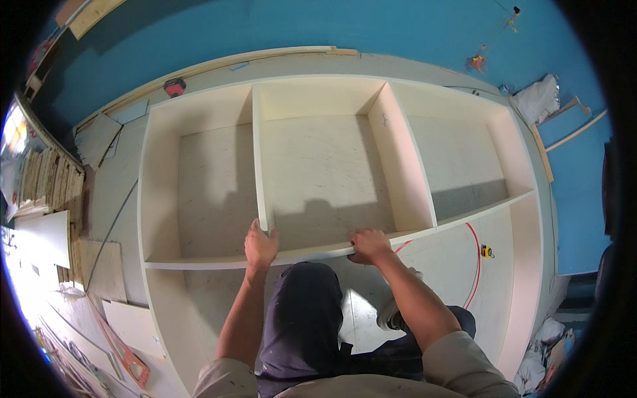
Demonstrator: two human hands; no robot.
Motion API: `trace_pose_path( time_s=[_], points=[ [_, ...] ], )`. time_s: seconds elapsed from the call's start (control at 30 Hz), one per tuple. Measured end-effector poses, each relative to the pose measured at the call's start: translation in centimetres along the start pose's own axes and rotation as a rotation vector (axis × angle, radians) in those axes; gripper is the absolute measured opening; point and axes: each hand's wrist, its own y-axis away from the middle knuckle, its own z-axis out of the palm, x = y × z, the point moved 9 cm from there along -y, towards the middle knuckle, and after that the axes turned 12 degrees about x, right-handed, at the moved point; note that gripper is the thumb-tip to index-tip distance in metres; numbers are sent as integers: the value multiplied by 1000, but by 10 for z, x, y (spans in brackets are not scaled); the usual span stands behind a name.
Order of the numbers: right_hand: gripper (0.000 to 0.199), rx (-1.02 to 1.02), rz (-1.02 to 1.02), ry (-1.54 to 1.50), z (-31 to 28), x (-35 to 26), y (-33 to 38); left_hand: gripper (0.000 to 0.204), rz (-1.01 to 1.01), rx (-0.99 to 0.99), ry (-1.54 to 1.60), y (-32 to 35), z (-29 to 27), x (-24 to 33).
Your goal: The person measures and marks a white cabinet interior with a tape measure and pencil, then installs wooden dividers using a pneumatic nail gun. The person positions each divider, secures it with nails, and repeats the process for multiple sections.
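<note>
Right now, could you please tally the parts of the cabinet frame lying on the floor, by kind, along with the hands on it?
Upper compartments: 3
Upright dividers: 2
Long shelf board: 1
Hands, left hand and right hand: 2
Total: 8

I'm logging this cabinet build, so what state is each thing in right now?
Cabinet frame: lying on its back, open, compartments empty.
Long shelf board: on edge, gripped.
Left hand: at the upright divider joint.
Right hand: on the board's edge.
Red hose: loose inside.
</note>
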Motion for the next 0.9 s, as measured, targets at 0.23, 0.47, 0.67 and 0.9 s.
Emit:
trace_pose_path(
  time_s=[0.23,0.47,0.67,0.9],
  points=[
    [43,87,-7,-8,1,-2,0,60,143,160,-95,26,-37,0],
    [40,35,11,-75,22,19,2,45,290,279,-163,39,-23,17],
    [59,452,1,-257,-65,18,79,50,222,186,-392,27,-6,-1],
    [54,405,523,-260,-40,115,307,55,333,161,-391,21,-5,2]
  ],
)
